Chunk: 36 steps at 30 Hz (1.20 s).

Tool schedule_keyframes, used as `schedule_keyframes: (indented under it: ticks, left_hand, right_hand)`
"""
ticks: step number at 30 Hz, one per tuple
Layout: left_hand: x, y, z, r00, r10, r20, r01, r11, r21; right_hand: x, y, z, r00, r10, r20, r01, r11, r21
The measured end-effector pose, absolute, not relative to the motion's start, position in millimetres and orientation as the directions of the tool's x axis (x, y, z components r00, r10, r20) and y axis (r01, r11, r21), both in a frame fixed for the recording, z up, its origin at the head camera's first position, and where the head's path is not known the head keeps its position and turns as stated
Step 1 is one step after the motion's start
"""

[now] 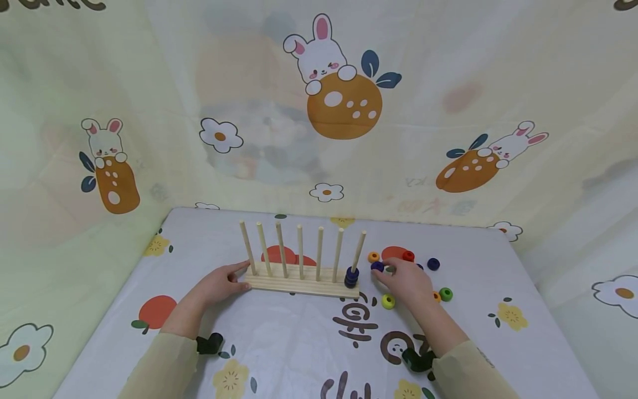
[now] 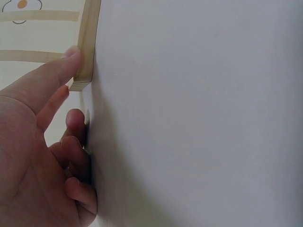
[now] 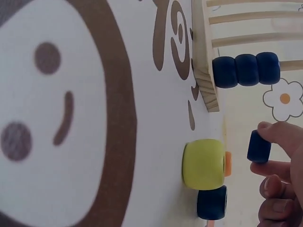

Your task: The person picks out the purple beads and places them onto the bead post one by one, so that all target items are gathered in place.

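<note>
A wooden peg rack (image 1: 304,284) with a row of upright pegs stands on the table. My left hand (image 1: 219,284) grips its left end between thumb and index finger; in the left wrist view the thumb (image 2: 57,68) lies against the wood. Three dark blue beads (image 3: 246,69) are stacked on the rightmost peg. Right of the rack, my right hand (image 1: 410,282) pinches another dark blue bead (image 3: 259,146) between thumb and index finger, apart from the peg. A yellow-green bead (image 1: 388,301) lies on the cloth near this hand.
Loose beads lie around the right hand: orange (image 1: 374,256), red (image 1: 408,256), dark blue (image 1: 433,264) and green (image 1: 446,294). Another orange bead (image 1: 437,296) is partly covered by the hand. A printed cloth (image 1: 299,343) covers the table, with patterned curtains behind and beside it.
</note>
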State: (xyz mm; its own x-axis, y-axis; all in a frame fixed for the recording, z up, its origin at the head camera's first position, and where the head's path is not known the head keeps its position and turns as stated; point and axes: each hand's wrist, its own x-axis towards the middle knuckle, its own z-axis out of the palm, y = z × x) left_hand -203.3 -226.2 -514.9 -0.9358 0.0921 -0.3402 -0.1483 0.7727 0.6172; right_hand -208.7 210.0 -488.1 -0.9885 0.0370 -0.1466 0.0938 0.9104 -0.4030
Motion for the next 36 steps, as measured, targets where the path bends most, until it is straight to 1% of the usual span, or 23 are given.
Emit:
schedule_keyframes:
  ticks: [12, 20, 27, 36]
  left_hand:
    - [-201, -227, -515, -0.930, 0.088, -0.356, -0.161, 0.775, 0.611]
    - [-201, -226, -512, -0.931, 0.093, -0.353, -0.155, 0.774, 0.614]
    - [-203, -226, -514, -0.930, 0.094, -0.355, -0.159, 0.769, 0.619]
    - [-204, -226, -515, -0.933, 0.090, -0.349, -0.159, 0.767, 0.622]
  right_hand:
    - [-205, 213, -475, -0.998, 0.028, -0.064, 0.052, 0.906, -0.421]
    - [-201, 211, -464, -0.999, 0.004, 0.037, -0.013, 0.887, -0.461]
    - [-200, 209, -449, -1.000, 0.010, 0.010, 0.004, 0.882, -0.471]
    - [-196, 205, -431, -1.000, 0.008, 0.029, -0.006, 0.878, -0.479]
